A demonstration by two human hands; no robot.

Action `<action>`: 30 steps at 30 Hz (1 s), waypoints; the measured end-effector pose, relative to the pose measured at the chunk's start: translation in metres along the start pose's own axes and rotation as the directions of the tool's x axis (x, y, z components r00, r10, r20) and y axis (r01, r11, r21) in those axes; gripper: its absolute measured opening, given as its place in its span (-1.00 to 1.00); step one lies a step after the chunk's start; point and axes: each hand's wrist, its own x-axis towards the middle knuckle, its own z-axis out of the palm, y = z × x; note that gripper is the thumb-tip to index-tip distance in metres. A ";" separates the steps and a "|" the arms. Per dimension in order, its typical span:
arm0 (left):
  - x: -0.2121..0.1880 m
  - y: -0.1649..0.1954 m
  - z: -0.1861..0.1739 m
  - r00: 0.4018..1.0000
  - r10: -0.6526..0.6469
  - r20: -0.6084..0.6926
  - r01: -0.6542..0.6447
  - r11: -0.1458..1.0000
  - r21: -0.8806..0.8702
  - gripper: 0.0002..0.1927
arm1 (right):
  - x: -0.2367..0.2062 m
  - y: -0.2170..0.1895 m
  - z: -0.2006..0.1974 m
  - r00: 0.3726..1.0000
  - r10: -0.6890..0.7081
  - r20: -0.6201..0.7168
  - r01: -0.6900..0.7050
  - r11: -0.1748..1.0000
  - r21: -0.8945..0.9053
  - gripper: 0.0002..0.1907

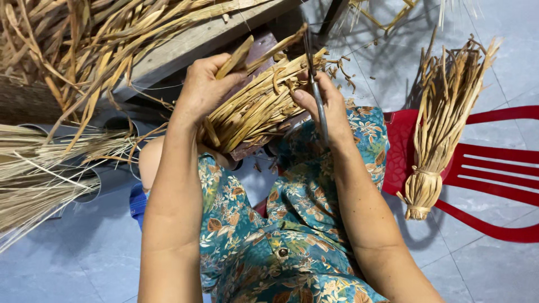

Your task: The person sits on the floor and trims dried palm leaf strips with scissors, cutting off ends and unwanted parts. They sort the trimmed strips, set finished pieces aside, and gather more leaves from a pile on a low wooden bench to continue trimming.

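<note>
The left hand [203,84] was closed around the upper end of a woven piece of dried straw strips [255,109], its thumb pressing a flat loose strip [236,57] against the work. The piece rested over a dark wooden block [259,47] above the person's knees, which were covered in teal flowered cloth [292,224]. The right hand [325,104] was pressed against the right edge of the same woven piece, its grip shut on a pair of metal scissors [315,84] whose blades pointed up past the frayed strip ends; how far the blades stood apart could not be told.

To the upper left, a mass of loose dried leaves [73,50] lay over a grey plank [196,39]. At the left edge, a sheaf of thin pale stalks [39,179] stretched across grey pipes [90,191]. On the right, a tied bundle of straw [443,118], bound near its lower end, lay on a red plastic chair [494,168]. The floor [494,264] was of pale blue-grey tiles, with a few scraps of straw scattered near the top.
</note>
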 end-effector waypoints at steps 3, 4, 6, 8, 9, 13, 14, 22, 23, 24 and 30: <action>-0.005 0.007 -0.005 0.999 -0.040 0.018 0.039 0.998 0.049 -0.85 | 0.001 0.002 0.002 0.997 -0.066 0.051 0.066 0.998 -0.003 -0.57; -0.005 0.009 -0.006 0.999 -0.035 0.019 0.033 0.995 0.097 -0.85 | 0.001 0.003 0.002 0.998 -0.045 0.048 0.046 0.999 -0.023 -0.58; -0.005 0.013 -0.008 0.999 -0.035 0.015 0.032 0.985 0.172 -0.84 | 0.001 0.003 0.003 0.999 -0.008 0.039 0.010 0.998 -0.063 -0.60; -0.005 0.018 -0.006 0.999 -0.047 0.008 0.044 0.974 0.222 -0.81 | 0.001 0.003 0.002 1.000 0.014 0.008 -0.013 0.991 -0.136 -0.66; -0.005 0.020 -0.003 1.000 -0.005 -0.013 0.008 0.975 0.223 -0.77 | 0.001 0.003 0.002 1.000 0.026 -0.010 -0.027 0.985 -0.172 -0.68; 0.003 0.023 0.022 0.981 0.191 -0.042 -0.179 0.964 0.197 -0.66 | -0.002 -0.001 0.003 1.000 0.014 -0.024 -0.018 0.986 -0.167 -0.70; 0.006 0.022 0.028 0.969 0.243 -0.036 -0.233 0.956 0.181 -0.64 | -0.003 -0.003 0.004 1.000 0.008 -0.030 -0.014 0.979 -0.201 -0.71; 0.053 -0.010 0.048 0.942 0.310 -0.126 -0.201 0.826 0.527 -0.80 | -0.010 -0.025 0.004 0.968 0.140 -0.208 -0.088 0.967 0.240 -0.75; 0.060 -0.017 0.050 0.972 0.195 -0.133 -0.101 0.853 0.513 -0.84 | -0.009 -0.026 0.004 0.969 0.120 -0.216 -0.058 0.961 0.270 -0.73; 0.064 -0.025 0.054 0.980 0.130 -0.152 -0.035 0.860 0.510 -0.83 | -0.009 -0.026 0.004 0.970 0.101 -0.222 -0.031 0.954 0.300 -0.71; 0.087 -0.076 0.072 0.964 -0.143 -0.226 0.245 0.812 0.529 -0.70 | -0.005 -0.020 0.005 0.970 0.134 -0.202 -0.058 0.938 0.343 -0.65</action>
